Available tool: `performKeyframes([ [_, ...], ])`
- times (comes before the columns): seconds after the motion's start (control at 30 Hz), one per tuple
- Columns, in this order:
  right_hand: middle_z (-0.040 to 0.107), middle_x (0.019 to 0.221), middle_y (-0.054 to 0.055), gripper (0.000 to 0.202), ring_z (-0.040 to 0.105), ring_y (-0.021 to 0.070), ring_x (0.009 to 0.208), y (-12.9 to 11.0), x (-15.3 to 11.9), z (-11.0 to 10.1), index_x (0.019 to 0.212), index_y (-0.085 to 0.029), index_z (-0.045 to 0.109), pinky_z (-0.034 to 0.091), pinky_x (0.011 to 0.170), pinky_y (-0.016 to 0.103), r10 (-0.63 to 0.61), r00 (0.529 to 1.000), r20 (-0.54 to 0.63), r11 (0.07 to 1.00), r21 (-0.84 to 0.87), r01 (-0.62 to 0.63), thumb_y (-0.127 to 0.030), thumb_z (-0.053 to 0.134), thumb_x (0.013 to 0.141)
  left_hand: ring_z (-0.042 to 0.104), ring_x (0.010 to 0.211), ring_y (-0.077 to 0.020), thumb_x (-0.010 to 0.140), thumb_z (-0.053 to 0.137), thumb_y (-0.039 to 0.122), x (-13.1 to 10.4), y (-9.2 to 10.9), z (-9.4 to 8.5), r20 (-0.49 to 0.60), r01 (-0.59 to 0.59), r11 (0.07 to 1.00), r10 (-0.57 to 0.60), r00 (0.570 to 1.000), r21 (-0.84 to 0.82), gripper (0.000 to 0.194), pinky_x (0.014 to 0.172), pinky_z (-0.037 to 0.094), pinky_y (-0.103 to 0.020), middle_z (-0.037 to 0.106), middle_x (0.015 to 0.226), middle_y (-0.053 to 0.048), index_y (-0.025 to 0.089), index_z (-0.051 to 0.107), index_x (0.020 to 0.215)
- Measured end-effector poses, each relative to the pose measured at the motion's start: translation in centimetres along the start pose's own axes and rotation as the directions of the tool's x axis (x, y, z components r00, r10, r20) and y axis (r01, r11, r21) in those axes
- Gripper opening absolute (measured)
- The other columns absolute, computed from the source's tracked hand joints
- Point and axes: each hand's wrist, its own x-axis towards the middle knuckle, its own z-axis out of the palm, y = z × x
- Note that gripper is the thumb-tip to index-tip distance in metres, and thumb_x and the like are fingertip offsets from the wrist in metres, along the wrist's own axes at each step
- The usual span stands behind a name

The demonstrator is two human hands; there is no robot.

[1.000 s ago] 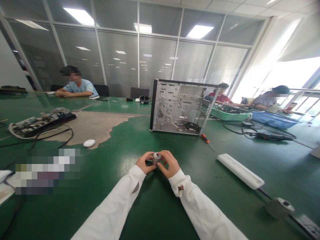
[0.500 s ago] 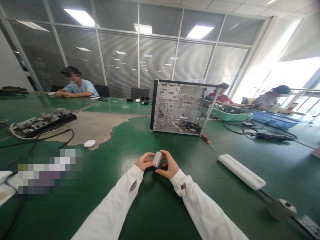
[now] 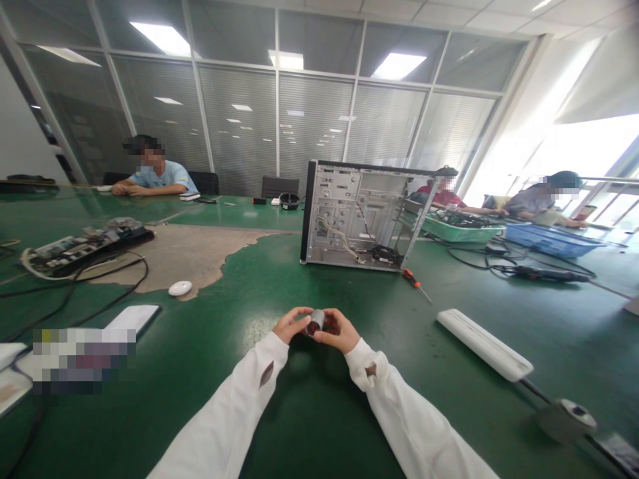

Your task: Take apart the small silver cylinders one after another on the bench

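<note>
Both hands are together over the green table, in front of the computer case. Between them is a small silver metal cylinder (image 3: 318, 318), its dark red end turned toward me. My left hand (image 3: 291, 324) grips it from the left, thumb along its near side. From the right, my right hand (image 3: 341, 330) closes on the same cylinder with thumb and curled fingers. Something dark reddish shows between the right fingers, too small to make out. Behind the hands, the open computer case (image 3: 344, 216) stands upright, with wires and a black part inside.
An orange-handled screwdriver (image 3: 412, 279) lies by the case. To the right are a white power strip (image 3: 484, 344), a green basket (image 3: 466, 231) and a blue basket (image 3: 554, 241). At left are a circuit board assembly (image 3: 84, 247) and a white round object (image 3: 180, 289). Other people sit around the table.
The cylinder has been turned in my hands: its silver side faced me before, and now its dark red end shows. Both hands stay nearly in the same place.
</note>
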Motion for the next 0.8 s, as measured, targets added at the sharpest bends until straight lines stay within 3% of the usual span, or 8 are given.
performKeyframes([
  [0.17,0.059,0.074,0.001,0.045,0.057,0.0138,0.064,0.2,0.3,-0.2,0.081,-0.017,0.05,0.045,0.058,0.03,0.102,0.994,0.05,0.966,0.232,-0.111,-0.035,0.071,0.046,0.057,0.058,-0.0121,0.052,0.065,0.047,0.1,-0.4,0.2,0.007,-0.006,0.998,0.006,1.0,-0.057,0.058,0.062,0.043,-0.027,0.063,0.071,-0.003,0.012,0.05,0.096],
  [0.27,0.06,0.069,0.001,0.04,0.056,0.0124,0.058,0.1,0.3,-0.1,0.079,-0.014,0.054,0.043,0.054,0.027,0.148,0.984,0.101,0.908,0.381,-0.176,-0.029,0.072,0.047,0.059,0.059,-0.0143,0.054,0.066,0.044,0.1,-0.5,0.2,0.029,-0.01,0.996,0.013,0.999,-0.092,0.057,0.064,0.043,-0.029,0.064,0.07,-0.004,0.011,0.049,0.097],
  [0.4,0.062,0.07,0.003,0.035,0.057,0.0128,0.061,-0.3,0.1,-0.1,0.08,-0.012,0.059,0.043,0.061,0.028,0.169,0.969,0.179,0.808,0.538,-0.24,-0.023,0.072,0.05,0.061,0.058,-0.0168,0.057,0.065,0.041,-0.1,-0.3,0.2,0.083,0.0,0.992,0.01,0.996,-0.122,0.056,0.066,0.043,-0.031,0.065,0.065,-0.005,0.01,0.047,0.1],
  [0.57,0.063,0.073,0.008,0.035,0.059,0.0154,0.068,-1.1,-0.2,-0.3,0.083,-0.008,0.061,0.043,0.067,0.028,0.188,0.944,0.273,0.739,0.593,-0.318,-0.02,0.071,0.051,0.062,0.06,-0.019,0.058,0.066,0.035,-0.6,0.4,0.4,0.166,-0.017,0.993,0.035,0.986,-0.113,0.056,0.069,0.043,-0.033,0.066,0.06,-0.006,0.009,0.045,0.103],
  [0.8,0.064,0.075,0.009,0.034,0.06,0.0152,0.07,-1.5,-0.5,-0.5,0.083,-0.005,0.061,0.043,0.071,0.027,0.234,0.922,0.308,0.674,0.632,-0.382,-0.019,0.07,0.053,0.061,0.054,-0.0167,0.059,0.066,0.033,-0.8,0.7,0.5,0.158,-0.028,0.996,0.04,0.987,-0.081,0.05,0.063,0.043,-0.03,0.064,0.055,-0.004,0.009,0.046,0.097],
])
